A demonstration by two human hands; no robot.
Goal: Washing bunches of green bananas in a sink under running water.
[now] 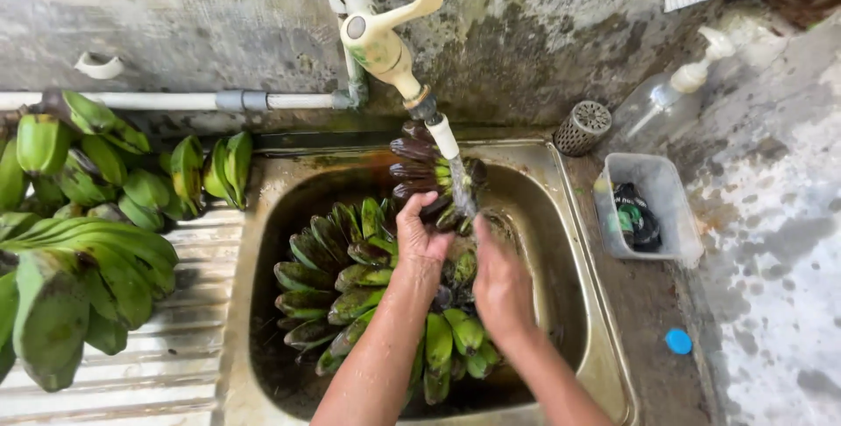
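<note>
Green banana bunch point(350, 277) lies in the metal sink point(604, 338), centre of frame, wet and dark in places. Left hand point(420, 233) is curled around fruit near the top of the bunch; right hand point(501, 284) is cupped over fruit beside it, fingers bent and hidden. Tap point(385, 41) above runs water point(460, 190) onto the bunch. Washing looks underway on this bunch. More banana bunches point(79, 216) sit dry on the worktop point(166, 373), left of frame, seemingly unwashed. Plastic tub point(653, 181) and soap bottle point(674, 89) at right.

Green bananas point(350, 295), some perhaps dark-stained; cream tap point(385, 36); blue cap point(678, 341).
</note>
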